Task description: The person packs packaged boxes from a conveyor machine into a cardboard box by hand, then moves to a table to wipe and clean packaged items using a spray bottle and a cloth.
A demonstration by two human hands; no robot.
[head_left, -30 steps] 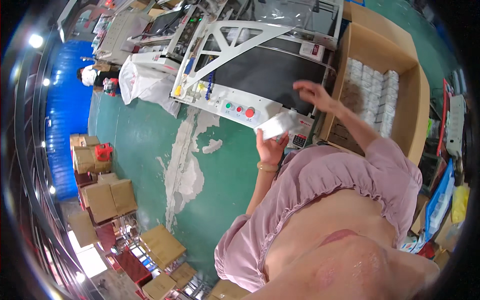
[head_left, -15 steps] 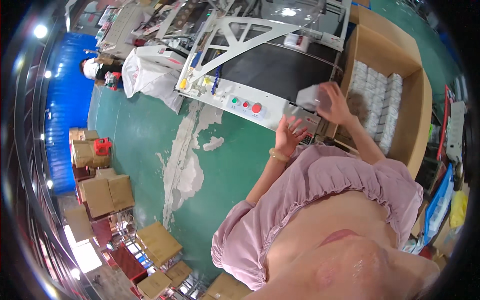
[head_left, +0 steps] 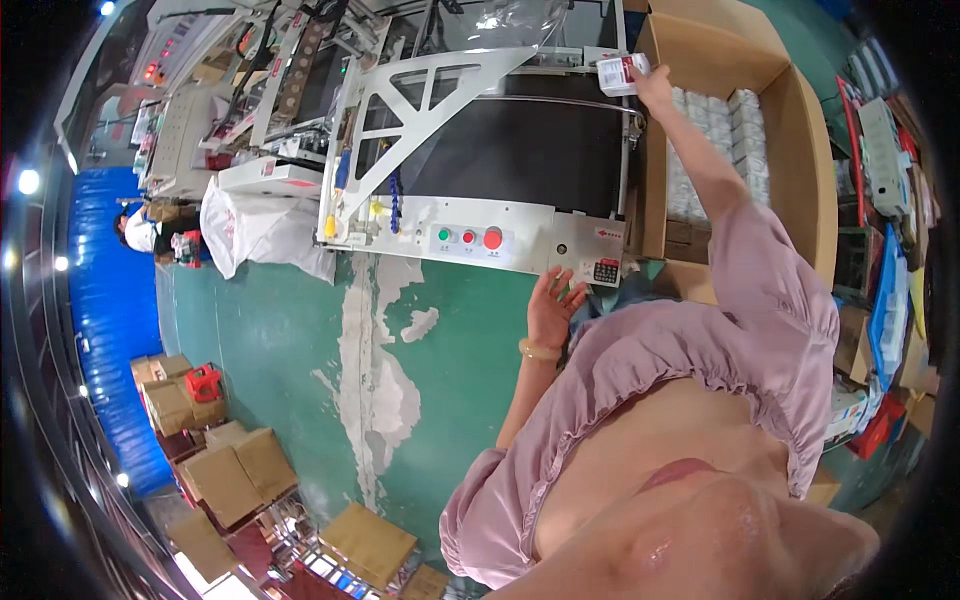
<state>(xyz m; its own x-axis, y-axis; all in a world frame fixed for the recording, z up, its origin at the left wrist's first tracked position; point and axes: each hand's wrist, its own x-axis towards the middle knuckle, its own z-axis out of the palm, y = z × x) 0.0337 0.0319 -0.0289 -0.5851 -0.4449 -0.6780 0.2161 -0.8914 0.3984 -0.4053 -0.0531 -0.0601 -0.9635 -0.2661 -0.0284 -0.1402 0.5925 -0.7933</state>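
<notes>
At the far right end of the machine's black belt (head_left: 540, 150), my right hand (head_left: 655, 90) is stretched out, its fingers closed on the edge of a small white pack (head_left: 615, 76) with a red patch. My left hand (head_left: 553, 308) is empty, fingers apart, beside the front edge of the white control panel (head_left: 520, 235). That panel carries green and red buttons and a small keypad (head_left: 606, 270). Right of the machine, an open cardboard box (head_left: 800, 170) holds rows of wrapped whitish packs (head_left: 748, 140); my right arm passes over its left part.
A white slotted frame (head_left: 420, 115) rises over the belt. A white sack (head_left: 260, 225) lies left of the machine. Stacked cartons (head_left: 235, 475) and a red stool (head_left: 203, 383) stand at left on the green floor. Another person (head_left: 145, 228) is far left. Shelving with goods lines the right.
My right hand has gone from the machine's near right corner to the belt's far end and closed on the pack there. The pale blurred item it had is out of it. My left hand stays open.
</notes>
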